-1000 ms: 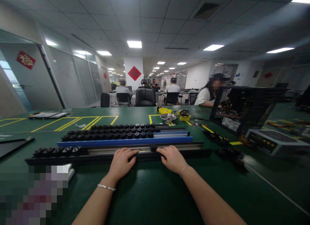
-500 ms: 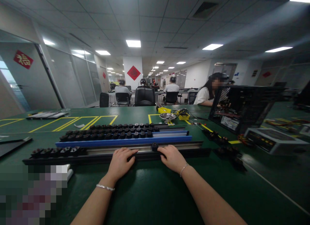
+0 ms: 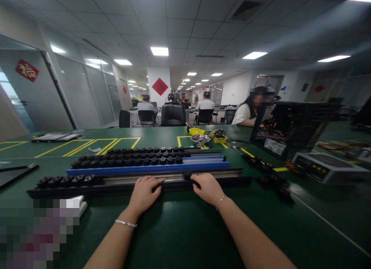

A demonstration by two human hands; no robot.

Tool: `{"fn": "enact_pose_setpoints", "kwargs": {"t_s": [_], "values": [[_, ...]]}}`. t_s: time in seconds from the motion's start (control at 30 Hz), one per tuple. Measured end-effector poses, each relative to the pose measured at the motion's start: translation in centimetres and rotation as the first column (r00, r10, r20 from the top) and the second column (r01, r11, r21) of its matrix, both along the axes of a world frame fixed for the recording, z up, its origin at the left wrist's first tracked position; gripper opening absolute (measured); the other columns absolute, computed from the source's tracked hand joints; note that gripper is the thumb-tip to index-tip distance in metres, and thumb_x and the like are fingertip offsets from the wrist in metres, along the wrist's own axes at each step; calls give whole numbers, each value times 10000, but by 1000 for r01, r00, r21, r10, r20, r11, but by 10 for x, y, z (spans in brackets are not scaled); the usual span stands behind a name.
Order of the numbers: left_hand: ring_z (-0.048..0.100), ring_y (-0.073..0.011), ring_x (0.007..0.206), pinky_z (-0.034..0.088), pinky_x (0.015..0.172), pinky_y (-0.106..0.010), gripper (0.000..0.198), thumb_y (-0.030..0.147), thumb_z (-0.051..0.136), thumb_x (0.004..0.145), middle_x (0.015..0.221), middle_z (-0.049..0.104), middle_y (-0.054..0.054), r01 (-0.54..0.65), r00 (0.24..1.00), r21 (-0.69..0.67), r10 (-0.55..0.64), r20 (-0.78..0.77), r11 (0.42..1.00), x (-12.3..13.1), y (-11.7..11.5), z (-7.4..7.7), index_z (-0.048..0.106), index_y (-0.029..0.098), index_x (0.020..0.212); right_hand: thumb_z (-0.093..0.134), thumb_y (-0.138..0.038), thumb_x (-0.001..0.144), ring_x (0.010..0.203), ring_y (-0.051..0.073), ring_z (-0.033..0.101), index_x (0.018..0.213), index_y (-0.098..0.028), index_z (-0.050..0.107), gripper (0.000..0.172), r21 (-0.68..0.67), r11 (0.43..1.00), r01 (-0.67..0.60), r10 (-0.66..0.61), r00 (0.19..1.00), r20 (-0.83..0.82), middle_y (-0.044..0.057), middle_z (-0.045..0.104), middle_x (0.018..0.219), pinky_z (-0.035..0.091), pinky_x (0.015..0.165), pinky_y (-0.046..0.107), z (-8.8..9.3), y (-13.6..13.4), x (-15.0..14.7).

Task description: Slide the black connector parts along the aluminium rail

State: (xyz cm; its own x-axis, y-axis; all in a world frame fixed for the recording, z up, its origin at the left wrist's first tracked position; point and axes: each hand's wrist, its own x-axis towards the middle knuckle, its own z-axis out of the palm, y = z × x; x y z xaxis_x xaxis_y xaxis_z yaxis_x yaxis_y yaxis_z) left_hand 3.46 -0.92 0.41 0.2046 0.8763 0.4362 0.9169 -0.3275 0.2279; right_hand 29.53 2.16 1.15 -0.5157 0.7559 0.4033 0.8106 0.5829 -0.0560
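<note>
A long black rail (image 3: 228, 181) with a silvery channel lies across the green table in front of me. My left hand (image 3: 145, 192) grips its middle, fingers over the top and thumb on the near side. Just to the right, my right hand (image 3: 207, 188) pinches a small black socket module (image 3: 187, 175) sitting on the channel; my fingertips partly cover its right side. Several more black modules (image 3: 66, 181) stand in a row on the rail's left end. Behind it is a blue rail (image 3: 147, 169) carrying a row of similar modules, with another loaded row farther back.
Loose black modules (image 3: 272, 183) lie right of the rails. Farther right stand a power supply (image 3: 330, 168) and an open computer case (image 3: 290, 130), with a person (image 3: 245, 112) seated behind. A metal bowl (image 3: 200, 139) and yellow bins (image 3: 196, 131) sit beyond the rails.
The socket module and my right hand have shifted slightly to the right along the rail. My left hand stays in the same place on the rail.
</note>
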Motion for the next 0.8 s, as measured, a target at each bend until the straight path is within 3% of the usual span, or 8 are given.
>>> {"fn": "enact_pose_setpoints", "kwargs": {"t_s": [0.8], "values": [[525,-193,963,333,832,-368,321,326,447,787,925,674,20,-2,1000,21,2,-9,1000,0,0,0,592,353,1072,470,-274,781,775,143,542,884,-223,572,154,6,998,66,-66,998,5,5,627,781,312,734,262,1,0,1]]}}
